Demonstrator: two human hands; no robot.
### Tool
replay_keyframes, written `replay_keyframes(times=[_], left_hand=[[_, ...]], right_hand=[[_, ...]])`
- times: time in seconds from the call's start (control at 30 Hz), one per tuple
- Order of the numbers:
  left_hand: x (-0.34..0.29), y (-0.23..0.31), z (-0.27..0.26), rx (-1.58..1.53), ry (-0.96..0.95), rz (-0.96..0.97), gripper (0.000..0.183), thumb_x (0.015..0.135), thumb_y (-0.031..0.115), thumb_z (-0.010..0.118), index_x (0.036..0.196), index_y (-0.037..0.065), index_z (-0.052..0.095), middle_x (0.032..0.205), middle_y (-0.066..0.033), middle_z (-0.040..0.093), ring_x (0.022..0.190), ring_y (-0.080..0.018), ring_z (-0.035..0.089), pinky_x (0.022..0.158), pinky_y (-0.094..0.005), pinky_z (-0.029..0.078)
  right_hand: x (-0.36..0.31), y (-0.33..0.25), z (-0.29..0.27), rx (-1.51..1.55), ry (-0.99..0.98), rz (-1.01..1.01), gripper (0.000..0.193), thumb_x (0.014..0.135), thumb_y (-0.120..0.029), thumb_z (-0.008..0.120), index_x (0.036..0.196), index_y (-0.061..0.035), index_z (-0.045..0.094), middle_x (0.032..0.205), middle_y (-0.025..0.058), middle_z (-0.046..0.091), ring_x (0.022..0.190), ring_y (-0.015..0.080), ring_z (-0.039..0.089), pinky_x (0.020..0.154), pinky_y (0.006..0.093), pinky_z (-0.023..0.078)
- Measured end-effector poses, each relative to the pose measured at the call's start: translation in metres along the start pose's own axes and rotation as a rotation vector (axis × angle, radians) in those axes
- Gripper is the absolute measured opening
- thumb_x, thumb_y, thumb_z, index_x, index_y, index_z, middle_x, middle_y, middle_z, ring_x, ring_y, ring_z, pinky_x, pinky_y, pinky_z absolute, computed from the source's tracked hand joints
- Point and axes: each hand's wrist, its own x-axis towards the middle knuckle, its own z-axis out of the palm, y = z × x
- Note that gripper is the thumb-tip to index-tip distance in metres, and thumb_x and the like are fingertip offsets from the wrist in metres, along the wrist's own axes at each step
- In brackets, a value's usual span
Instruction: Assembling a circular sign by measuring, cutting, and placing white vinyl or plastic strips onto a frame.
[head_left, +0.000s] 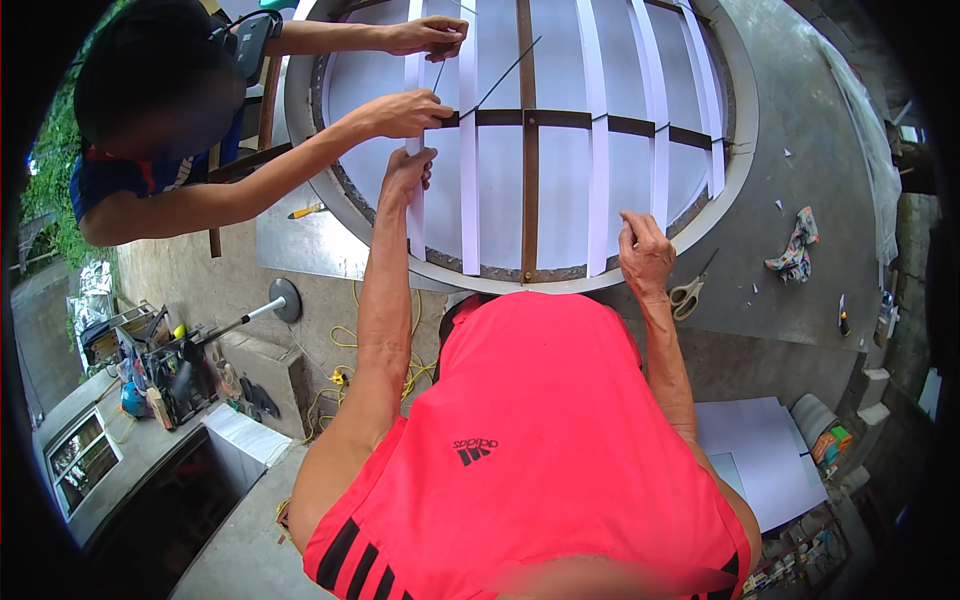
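A large round frame [744, 150] lies before me, crossed by dark metal bars [530, 180] and several white strips [468, 200]. My left hand [405, 175] is closed around the leftmost white strip [417, 225], just below the cross bar. By the frame's near right rim, my right hand [647, 255] has its fingers curled together; whether anything is in them is hidden. From the left, a co-worker's lower hand [408, 112] is at the cross bar above my left hand, and their upper hand [428, 38] is raised over the strips. A black cable tie [512, 68] sticks up from the second strip.
Scissors [686, 298] lie beside my right wrist on the grey metal table [740, 285]. Farther right are a patterned cloth [795, 245] and a small cutter [843, 318]. A yellow-handled tool [306, 211] lies at left. Yellow cord [343, 378] trails on the floor.
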Motion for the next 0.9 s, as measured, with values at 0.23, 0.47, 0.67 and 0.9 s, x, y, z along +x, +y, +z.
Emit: replay_keyframes(times=[0.23,0.47,0.67,0.9], left_hand=[[0.003,-0.004,-0.002,-0.005,-0.033,0.034,0.017,0.088,0.019,0.068,0.078,0.010,0.058,0.060,0.0032,0.048,0.048,-0.0089,0.045,0.043,-0.0281,0.038],[0.006,-0.010,-0.003,-0.067,-0.108,0.045,0.012,0.088,0.017,0.067,0.079,0.014,0.059,0.061,0.0046,0.046,0.049,-0.0086,0.045,0.045,-0.0273,0.041],[0.013,-0.016,-0.003,-0.041,-0.040,0.010,0.019,0.084,0.020,0.070,0.073,0.014,0.056,0.060,0.0041,0.050,0.047,-0.0073,0.046,0.044,-0.0279,0.041],[0.010,-0.016,-0.003,-0.074,-0.028,-0.030,0.018,0.084,0.018,0.070,0.072,0.014,0.057,0.061,0.0037,0.051,0.048,-0.0077,0.048,0.044,-0.0281,0.041]], right_hand=[[0.000,0.001,0.002,-0.014,0.025,-0.015,0.016,0.088,-0.007,0.063,0.101,-0.0092,0.072,0.091,0.0068,0.070,0.071,0.0256,0.069,0.065,0.0356,0.053],[0.000,0.001,0.001,-0.033,0.008,-0.001,0.018,0.087,-0.008,0.061,0.101,-0.0114,0.071,0.092,0.0069,0.070,0.073,0.0299,0.068,0.064,0.0401,0.054],[0.000,0.001,0.002,-0.016,0.023,-0.014,0.017,0.087,-0.008,0.061,0.101,-0.0113,0.071,0.091,0.0068,0.070,0.073,0.0297,0.068,0.064,0.0396,0.054],[0.000,0.000,0.001,-0.022,0.016,-0.006,0.018,0.087,-0.007,0.062,0.100,-0.0114,0.072,0.092,0.0067,0.070,0.072,0.0291,0.068,0.064,0.0390,0.054]])
